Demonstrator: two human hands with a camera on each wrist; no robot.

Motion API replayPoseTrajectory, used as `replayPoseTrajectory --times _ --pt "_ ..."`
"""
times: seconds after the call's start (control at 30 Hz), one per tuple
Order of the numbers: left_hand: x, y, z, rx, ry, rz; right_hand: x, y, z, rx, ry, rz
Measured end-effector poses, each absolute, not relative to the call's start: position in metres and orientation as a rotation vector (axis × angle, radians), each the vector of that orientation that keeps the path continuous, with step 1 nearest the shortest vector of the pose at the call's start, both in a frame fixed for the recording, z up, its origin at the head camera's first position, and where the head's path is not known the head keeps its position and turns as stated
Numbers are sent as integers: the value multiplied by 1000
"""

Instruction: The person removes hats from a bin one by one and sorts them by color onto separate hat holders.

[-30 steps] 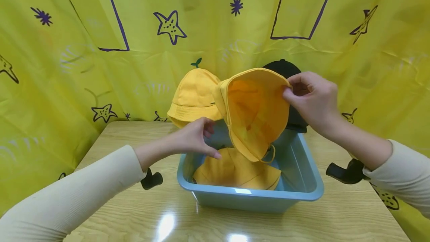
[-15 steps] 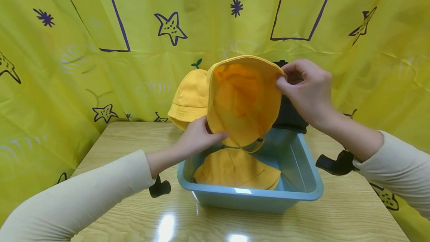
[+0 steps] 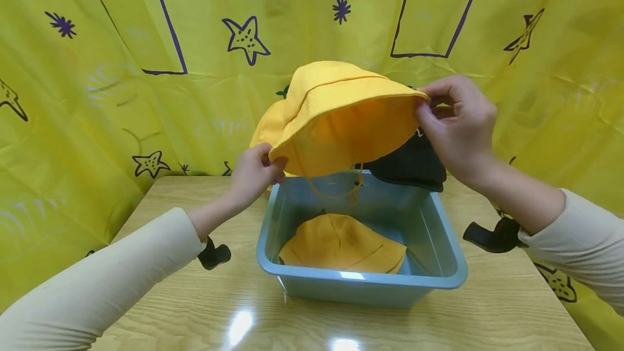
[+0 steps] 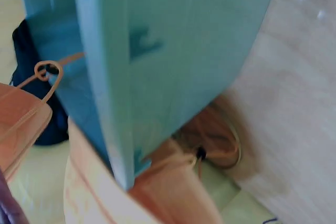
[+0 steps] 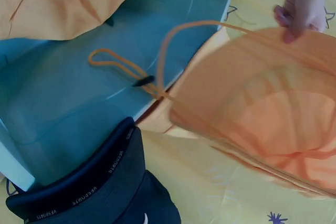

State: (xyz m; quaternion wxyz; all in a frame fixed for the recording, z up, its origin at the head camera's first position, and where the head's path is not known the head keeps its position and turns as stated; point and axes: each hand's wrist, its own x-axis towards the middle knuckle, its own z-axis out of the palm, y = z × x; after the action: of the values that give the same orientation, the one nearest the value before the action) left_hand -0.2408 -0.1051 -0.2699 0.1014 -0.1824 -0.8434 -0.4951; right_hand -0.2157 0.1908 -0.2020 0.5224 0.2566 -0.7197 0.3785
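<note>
A yellow bucket hat is stretched between both hands above the basin, crown up and brim tilted toward me. My left hand pinches the brim at its left edge. At the opposite edge, my right hand pinches the brim between thumb and fingers. An orange chin cord with a dark toggle hangs from the hat. Below, a second yellow hat lies inside the blue basin. In the right wrist view, the lifted hat shows its inner side, with the left hand at its far edge.
Behind the held hat, another yellow hat with a green sprout is partly hidden at the basin's back left. A black cap hangs over the back right rim. The wooden table extends around the basin, before a yellow patterned curtain.
My left hand has moved up and left and taken hold of the brim. The hat has turned from opening toward me to crown up, spread wide. My right hand kept its hold.
</note>
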Motion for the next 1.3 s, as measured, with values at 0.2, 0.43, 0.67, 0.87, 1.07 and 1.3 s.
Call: replayPoseTrajectory --times 0.2,0.43,0.67,0.87,1.07,1.3 --pt "-244 -117 -251 -479 -2264 -1482 -220 195 -200 627 -1663 872" --pt "-256 -136 -234 -452 -1940 -1378 -225 199 -200 623 -1644 773" --pt "-268 -151 -217 -394 -1659 -1258 -242 182 -198 675 -1596 855" --pt "-275 -158 -200 -331 -1543 -1309 -262 161 -189 682 -1520 901" --pt "-287 -166 -195 -308 -1541 -1254 -279 145 -187 653 -1580 946" --pt "-307 -166 -199 -223 -1607 -1304 -306 133 -191 618 -1668 899"
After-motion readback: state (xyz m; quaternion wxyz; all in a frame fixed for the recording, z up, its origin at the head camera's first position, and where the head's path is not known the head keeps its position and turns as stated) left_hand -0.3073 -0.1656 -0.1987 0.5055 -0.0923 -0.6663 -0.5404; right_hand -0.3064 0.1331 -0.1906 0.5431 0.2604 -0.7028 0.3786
